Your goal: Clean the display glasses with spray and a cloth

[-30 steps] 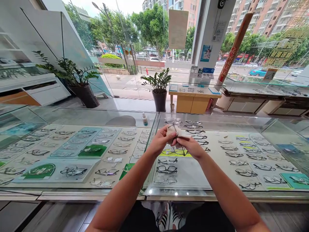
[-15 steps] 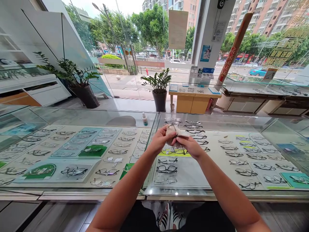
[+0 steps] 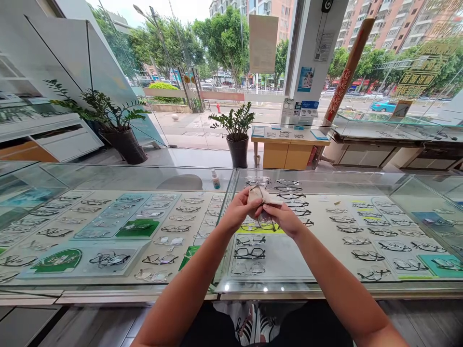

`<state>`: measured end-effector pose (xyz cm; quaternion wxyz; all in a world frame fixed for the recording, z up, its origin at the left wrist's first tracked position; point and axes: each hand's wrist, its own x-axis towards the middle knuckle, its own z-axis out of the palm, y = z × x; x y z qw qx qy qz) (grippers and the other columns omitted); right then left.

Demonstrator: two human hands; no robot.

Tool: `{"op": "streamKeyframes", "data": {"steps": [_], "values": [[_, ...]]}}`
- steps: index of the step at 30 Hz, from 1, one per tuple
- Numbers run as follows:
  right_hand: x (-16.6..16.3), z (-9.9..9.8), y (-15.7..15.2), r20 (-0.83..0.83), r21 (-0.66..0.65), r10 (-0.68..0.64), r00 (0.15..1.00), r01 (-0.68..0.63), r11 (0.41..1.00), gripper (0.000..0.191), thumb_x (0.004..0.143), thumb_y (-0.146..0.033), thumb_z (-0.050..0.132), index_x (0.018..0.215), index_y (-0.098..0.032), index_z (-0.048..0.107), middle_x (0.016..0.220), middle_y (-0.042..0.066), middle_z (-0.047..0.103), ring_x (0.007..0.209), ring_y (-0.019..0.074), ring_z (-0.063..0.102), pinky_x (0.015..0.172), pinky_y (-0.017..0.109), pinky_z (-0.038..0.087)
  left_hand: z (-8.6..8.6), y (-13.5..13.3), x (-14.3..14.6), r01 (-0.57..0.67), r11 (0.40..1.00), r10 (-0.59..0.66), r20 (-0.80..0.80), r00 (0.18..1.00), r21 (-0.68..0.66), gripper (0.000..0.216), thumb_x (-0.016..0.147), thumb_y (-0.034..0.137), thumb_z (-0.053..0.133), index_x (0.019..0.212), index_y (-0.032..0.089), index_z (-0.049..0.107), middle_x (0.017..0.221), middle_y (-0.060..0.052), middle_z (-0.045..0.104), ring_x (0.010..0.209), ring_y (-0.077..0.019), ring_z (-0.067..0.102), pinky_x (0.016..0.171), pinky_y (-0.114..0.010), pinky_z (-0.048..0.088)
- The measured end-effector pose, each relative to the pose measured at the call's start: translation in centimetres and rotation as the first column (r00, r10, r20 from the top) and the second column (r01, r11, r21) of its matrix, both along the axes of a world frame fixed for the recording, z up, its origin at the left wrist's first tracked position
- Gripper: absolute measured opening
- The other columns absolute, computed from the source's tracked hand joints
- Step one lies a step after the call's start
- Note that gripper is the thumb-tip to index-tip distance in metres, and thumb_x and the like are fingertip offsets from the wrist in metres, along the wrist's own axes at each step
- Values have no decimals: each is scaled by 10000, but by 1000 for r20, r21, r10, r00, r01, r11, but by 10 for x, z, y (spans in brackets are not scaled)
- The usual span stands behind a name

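Over the glass counter, my left hand (image 3: pixel 239 211) is closed around a pale cloth (image 3: pixel 257 193), its thumb pressing the cloth against a pair of eyeglasses (image 3: pixel 266 224). Part of the dark, thin frame shows below my fingers, and a thin dark piece crosses the cloth above. My right hand (image 3: pixel 286 219) pinches the eyeglasses from the other side, close to the cloth's right end. The fingers and cloth hide most of the lenses. Beneath both hands, rows of eyeglasses (image 3: pixel 249 252) lie inside the display case.
A small spray bottle (image 3: pixel 215 179) stands at the far side of the glass counter (image 3: pixel 325 284), left of my hands. More frames fill the left case. Beyond stand a potted plant (image 3: pixel 238 149), a second one (image 3: pixel 125 144) and a wooden display table (image 3: pixel 285 156) by the window.
The view has shifted slightly, so the background sits a little farther left. My hands stay close together on the cloth and eyeglasses, with only slight finger movement.
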<state>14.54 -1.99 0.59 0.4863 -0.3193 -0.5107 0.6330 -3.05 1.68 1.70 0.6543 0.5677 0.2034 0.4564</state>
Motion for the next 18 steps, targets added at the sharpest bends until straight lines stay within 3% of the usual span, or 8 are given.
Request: {"op": "streamKeyframes", "data": {"steps": [3, 6, 9, 14, 18], "values": [[-3, -2, -2, 34, 34, 15, 999, -16, 999, 448, 826, -628, 845, 876, -183, 838, 892, 72, 779, 820, 193, 572, 761, 335, 438, -7, 3, 2, -50, 999, 50, -15, 999, -16, 429, 969, 574, 755, 900, 186, 584, 551, 45, 602, 414, -77, 447, 490, -224, 323], [0, -4, 0, 57, 37, 28, 998, -30, 999, 442, 859, -614, 819, 864, -173, 841, 897, 73, 775, 823, 189, 571, 778, 336, 426, -8, 6, 2, -50, 998, 49, -26, 998, -31, 486, 997, 637, 681, 868, 174, 612, 537, 19, 610, 426, -98, 488, 484, -230, 351], [5, -3, 3, 37, 21, 17, 999, -18, 1000, 429, 872, -600, 813, 860, -173, 846, 917, 75, 774, 841, 190, 584, 807, 338, 432, 0, 3, 0, -31, 998, 32, 27, 999, -56, 502, 917, 640, 784, 894, 154, 658, 595, 2, 639, 506, -121, 560, 532, -240, 425], [6, 1, 3, -18, 10, 21, 1000, -21, 1000, 456, 829, -630, 842, 818, -173, 842, 919, 85, 766, 834, 194, 574, 791, 343, 448, 10, -4, -3, 53, 996, -51, 20, 998, -66, 535, 818, 461, 935, 1167, 146, 681, 673, 12, 678, 586, -116, 587, 619, -238, 471], [1, 0, 0, -11, 4, 28, 1000, -28, 1000, 456, 821, -634, 855, 844, -179, 837, 895, 66, 760, 815, 182, 565, 772, 333, 433, 1, -1, -1, -15, 1000, 15, 2, 1000, -17, 416, 885, 496, 870, 987, 169, 634, 563, 34, 630, 489, -98, 528, 544, -218, 403]]}}
